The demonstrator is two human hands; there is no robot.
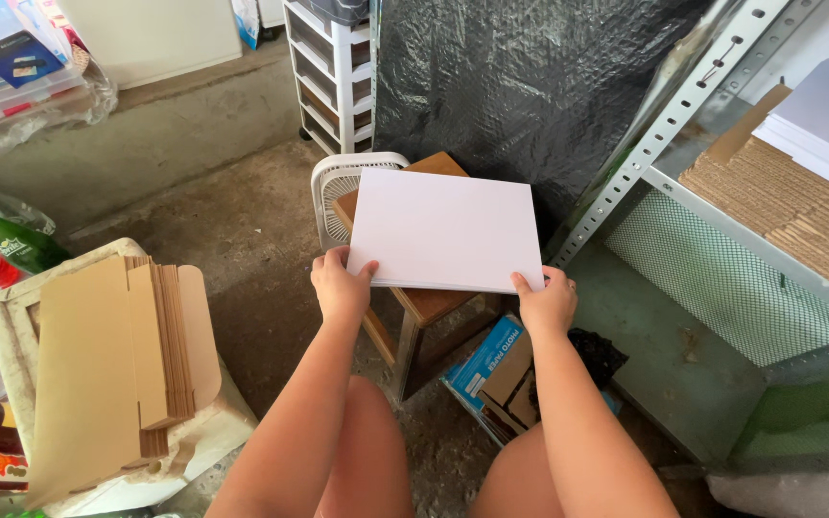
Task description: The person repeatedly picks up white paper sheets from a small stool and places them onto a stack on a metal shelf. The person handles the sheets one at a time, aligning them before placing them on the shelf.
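Observation:
A white stack of paper sheets (445,228) is held flat above a small wooden stool (424,305). My left hand (340,285) grips its near left corner, thumb on top. My right hand (547,303) holds the near right corner the same way. The stack hides most of the stool's seat. My bare knees show at the bottom of the view.
A pile of flat brown cardboard boxes (117,364) lies on a white foam crate at left. A white fan (338,187) stands behind the stool. Metal shelving (683,182) with corrugated cardboard and white sheets is at right. A blue paper package (491,369) lies on the floor. Bottles sit far left.

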